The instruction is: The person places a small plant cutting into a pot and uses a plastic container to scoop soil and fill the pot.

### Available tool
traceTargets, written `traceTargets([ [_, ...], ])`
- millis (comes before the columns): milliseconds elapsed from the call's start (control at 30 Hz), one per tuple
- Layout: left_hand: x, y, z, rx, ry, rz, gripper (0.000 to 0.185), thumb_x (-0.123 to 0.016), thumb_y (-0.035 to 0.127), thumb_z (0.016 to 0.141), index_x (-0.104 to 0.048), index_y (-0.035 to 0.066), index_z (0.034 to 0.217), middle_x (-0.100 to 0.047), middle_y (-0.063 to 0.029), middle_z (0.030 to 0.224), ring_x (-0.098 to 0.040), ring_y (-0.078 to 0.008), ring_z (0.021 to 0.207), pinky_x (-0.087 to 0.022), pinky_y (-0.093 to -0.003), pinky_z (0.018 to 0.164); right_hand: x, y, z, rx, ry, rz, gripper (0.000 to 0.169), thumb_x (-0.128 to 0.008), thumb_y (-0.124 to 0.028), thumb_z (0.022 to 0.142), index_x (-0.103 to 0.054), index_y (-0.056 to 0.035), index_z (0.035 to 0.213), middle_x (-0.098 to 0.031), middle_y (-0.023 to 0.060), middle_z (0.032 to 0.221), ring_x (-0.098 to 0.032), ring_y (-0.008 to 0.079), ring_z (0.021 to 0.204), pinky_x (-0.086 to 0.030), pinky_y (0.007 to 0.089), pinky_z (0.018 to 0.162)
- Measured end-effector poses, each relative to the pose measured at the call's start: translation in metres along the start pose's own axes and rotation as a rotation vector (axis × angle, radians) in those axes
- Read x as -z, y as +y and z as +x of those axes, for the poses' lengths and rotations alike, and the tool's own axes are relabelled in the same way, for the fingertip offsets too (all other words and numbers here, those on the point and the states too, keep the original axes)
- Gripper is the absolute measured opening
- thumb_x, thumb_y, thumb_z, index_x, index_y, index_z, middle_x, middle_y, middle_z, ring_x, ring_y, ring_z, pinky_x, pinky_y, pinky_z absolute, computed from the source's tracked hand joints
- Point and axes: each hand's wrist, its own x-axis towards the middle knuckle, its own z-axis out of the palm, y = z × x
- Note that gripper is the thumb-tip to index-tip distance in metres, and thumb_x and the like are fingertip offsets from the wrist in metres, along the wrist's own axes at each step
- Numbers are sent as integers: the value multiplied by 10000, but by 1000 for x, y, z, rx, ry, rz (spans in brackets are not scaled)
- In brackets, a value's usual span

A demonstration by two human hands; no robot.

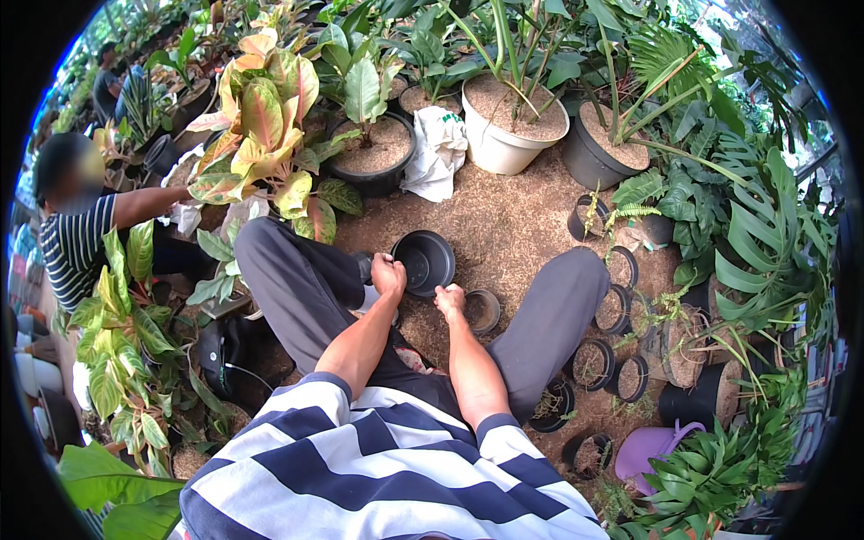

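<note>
Between my knees, an empty black plastic plant pot (424, 262) is tilted so that its inside shows. My left hand (389, 273) grips its left rim with closed fingers. At the lower right of the same rim is my right hand (449, 298), fingers curled against the edge. A smaller round pot (482, 310) stands on the ground just right of my right hand. The ground (499, 223) around the pots is strewn with light brown husk-like material.
Ahead are a white pot (516, 142) and black pots with plants, beside a crumpled white bag (436, 152). Several small black pots (594, 364) and a purple bucket (648, 453) lie to the right. At the left, a person in a striped shirt (77, 250) reaches towards a variegated plant (266, 128).
</note>
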Motion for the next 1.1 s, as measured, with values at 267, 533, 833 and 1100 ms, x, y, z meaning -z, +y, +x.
traceTargets([
  [267,-1,10,-3,-77,68,-112,173,-572,74,681,-513,25,836,-483,-94,644,-492,-229,580,-438,-356,600,3,-19,-6,215,130,-15,216,-668,-141,837,-520,-8,753,-597,85,614,-633,172,525,-492,327,477],
  [533,5,23,-3,60,4,48,345,-574,100,716,-580,23,1052,-611,-166,721,-606,-344,677,-487,-451,709,-10,-2,13,323,153,-75,217,-671,-145,822,-514,-12,752,-593,92,606,-633,182,515,-505,344,507],
  [833,14,17,3,230,96,235,357,-674,156,697,-605,89,1041,-547,-170,1067,-566,-366,977,-452,-436,865,-6,-27,-13,340,178,-229,250,-689,-234,805,-537,-36,792,-625,155,659,-664,301,667,-502,420,636],
  [1100,5,10,5,29,128,108,292,-644,102,673,-633,37,958,-584,-128,903,-578,-298,849,-467,-409,820,0,-21,-13,365,215,-158,277,-697,-251,785,-565,-14,728,-618,139,630,-644,264,614,-495,389,599],
])
